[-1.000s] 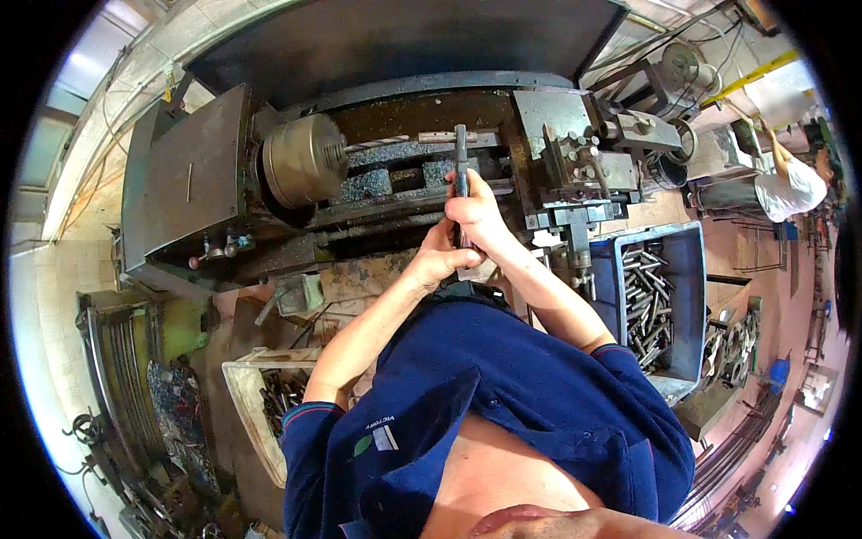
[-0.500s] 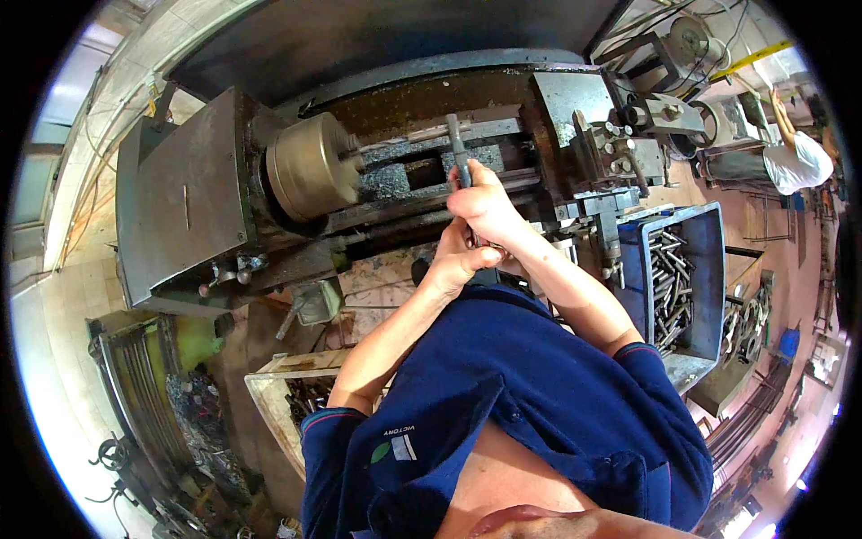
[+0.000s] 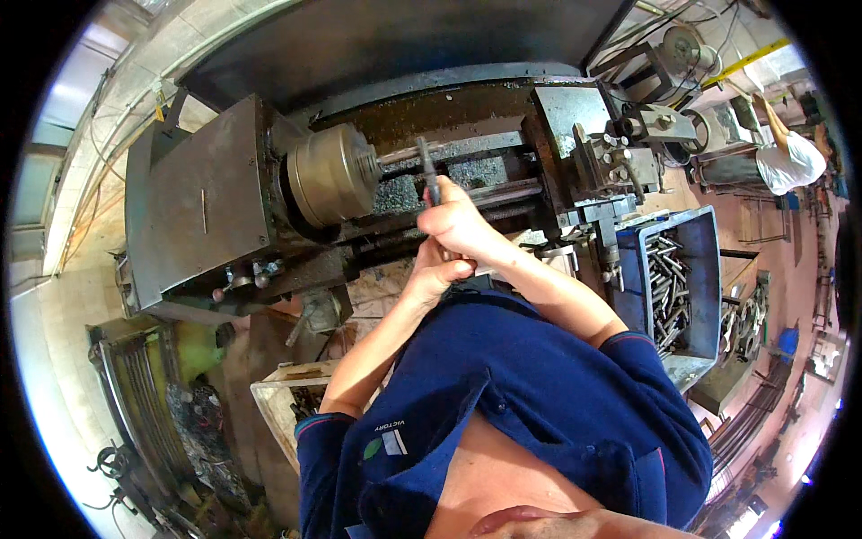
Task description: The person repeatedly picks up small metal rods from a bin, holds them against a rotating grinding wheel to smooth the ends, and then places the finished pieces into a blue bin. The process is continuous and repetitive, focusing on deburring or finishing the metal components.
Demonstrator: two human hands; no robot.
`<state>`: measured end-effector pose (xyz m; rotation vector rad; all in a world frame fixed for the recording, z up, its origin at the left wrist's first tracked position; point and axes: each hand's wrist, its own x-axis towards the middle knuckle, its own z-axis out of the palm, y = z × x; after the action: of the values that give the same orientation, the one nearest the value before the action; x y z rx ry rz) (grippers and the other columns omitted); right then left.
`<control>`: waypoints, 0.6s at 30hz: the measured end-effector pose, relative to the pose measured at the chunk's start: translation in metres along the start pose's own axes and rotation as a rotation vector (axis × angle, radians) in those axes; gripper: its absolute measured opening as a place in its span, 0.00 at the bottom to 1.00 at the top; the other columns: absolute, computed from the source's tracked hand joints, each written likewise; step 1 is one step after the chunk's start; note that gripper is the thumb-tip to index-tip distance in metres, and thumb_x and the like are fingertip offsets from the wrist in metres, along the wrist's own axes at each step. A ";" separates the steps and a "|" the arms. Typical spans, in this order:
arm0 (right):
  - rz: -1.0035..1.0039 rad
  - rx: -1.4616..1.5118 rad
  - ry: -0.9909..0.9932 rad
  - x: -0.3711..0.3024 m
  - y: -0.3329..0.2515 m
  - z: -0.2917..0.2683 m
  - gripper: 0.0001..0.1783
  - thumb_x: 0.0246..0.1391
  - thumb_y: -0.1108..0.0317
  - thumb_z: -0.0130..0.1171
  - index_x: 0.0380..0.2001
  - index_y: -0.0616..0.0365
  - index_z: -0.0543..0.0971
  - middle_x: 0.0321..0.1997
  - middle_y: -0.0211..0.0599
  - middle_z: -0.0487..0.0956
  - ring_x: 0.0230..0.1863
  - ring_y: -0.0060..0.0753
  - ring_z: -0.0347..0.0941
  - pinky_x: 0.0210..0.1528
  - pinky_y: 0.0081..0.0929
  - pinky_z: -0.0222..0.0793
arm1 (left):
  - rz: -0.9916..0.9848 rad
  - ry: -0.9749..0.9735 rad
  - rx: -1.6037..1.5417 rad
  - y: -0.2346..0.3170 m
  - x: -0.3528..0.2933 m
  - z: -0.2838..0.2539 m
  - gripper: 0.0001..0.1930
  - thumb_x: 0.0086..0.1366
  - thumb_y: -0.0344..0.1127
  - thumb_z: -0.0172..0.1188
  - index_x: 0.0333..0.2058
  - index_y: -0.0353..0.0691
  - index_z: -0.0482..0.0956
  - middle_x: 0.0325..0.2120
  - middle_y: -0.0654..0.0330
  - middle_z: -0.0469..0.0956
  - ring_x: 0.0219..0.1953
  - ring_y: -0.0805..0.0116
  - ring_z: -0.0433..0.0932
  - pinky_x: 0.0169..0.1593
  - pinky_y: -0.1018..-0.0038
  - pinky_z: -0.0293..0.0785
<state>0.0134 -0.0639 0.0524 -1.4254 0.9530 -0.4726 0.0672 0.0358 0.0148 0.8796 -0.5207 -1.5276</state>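
Observation:
Over the bed of a metal lathe [image 3: 503, 193], my right hand [image 3: 453, 220] grips a slim grey metal rod [image 3: 429, 171] whose narrower end points away from me. The rod's near part is hidden in the fist. Just below, my left hand [image 3: 435, 271] is closed against the underside of the right one. What its fingers hold, if anything, is hidden. Left of the rod's tip, and apart from it, is the lathe's round brass-coloured chuck [image 3: 330, 176]. Metal chips [image 3: 395, 193] lie in heaps on the bed beneath the rod.
The tool post [image 3: 615, 157] stands to the right of my hands. A blue bin [image 3: 709, 305] holding several metal rods sits by my right arm. A pale box [image 3: 274, 391] with metal parts is near my left elbow. Another person [image 3: 790, 162] works at the far right.
Both hands and the rod have moved left, closer to the chuck. The view has shifted slightly. The right hand keeps its grip on the rod.

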 end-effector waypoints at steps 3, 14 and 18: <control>0.034 0.034 0.016 -0.003 -0.002 -0.002 0.13 0.31 0.74 0.50 0.27 0.60 0.65 0.22 0.28 0.63 0.25 0.22 0.57 0.25 0.24 0.55 | -0.031 -0.029 0.044 0.004 0.000 -0.002 0.29 0.39 0.37 0.70 0.39 0.32 0.68 0.25 0.66 0.71 0.26 0.78 0.70 0.27 0.83 0.66; 0.106 0.028 0.017 -0.001 0.007 -0.015 0.17 0.29 0.70 0.53 0.29 0.64 0.67 0.25 0.39 0.69 0.30 0.31 0.65 0.33 0.26 0.64 | -0.046 -0.032 0.065 -0.008 0.007 0.002 0.32 0.39 0.39 0.71 0.42 0.33 0.66 0.28 0.64 0.72 0.28 0.77 0.71 0.28 0.83 0.67; 0.007 0.003 0.031 0.000 0.008 -0.003 0.13 0.30 0.72 0.51 0.27 0.58 0.66 0.23 0.28 0.64 0.26 0.24 0.59 0.26 0.22 0.57 | 0.097 -0.023 0.000 -0.013 0.005 -0.002 0.32 0.40 0.39 0.70 0.42 0.32 0.66 0.28 0.64 0.72 0.28 0.77 0.72 0.28 0.83 0.67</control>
<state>0.0088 -0.0643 0.0447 -1.4148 0.9813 -0.4923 0.0606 0.0338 0.0023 0.8258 -0.5727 -1.4505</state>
